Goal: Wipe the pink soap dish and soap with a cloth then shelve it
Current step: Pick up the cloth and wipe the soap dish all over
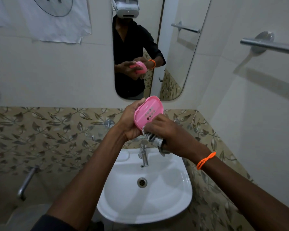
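Bathroom washbasin corner, both hands raised over the bowl with the soap dish between them.

Below the forearms the white sink (145, 202) curves out from the wall, its front rim nearest the body, its tap (144, 154) standing just under the hands. The left hand (129, 124) grasps the pink soap dish (148, 111) by its left edge, fingers curled behind it, holding it tilted with its slotted inner face toward the camera. The right hand (169, 132), an orange bracelet (205, 160) on its wrist, clutches a striped cloth (151, 136) bunched against the dish's lower right edge. No soap shows in the dish. Right of the hands the side wall closes in, carrying a towel bar (270, 45). Beyond the dish hangs a mirror (173, 52) above leaf-patterned tiles (48, 130).
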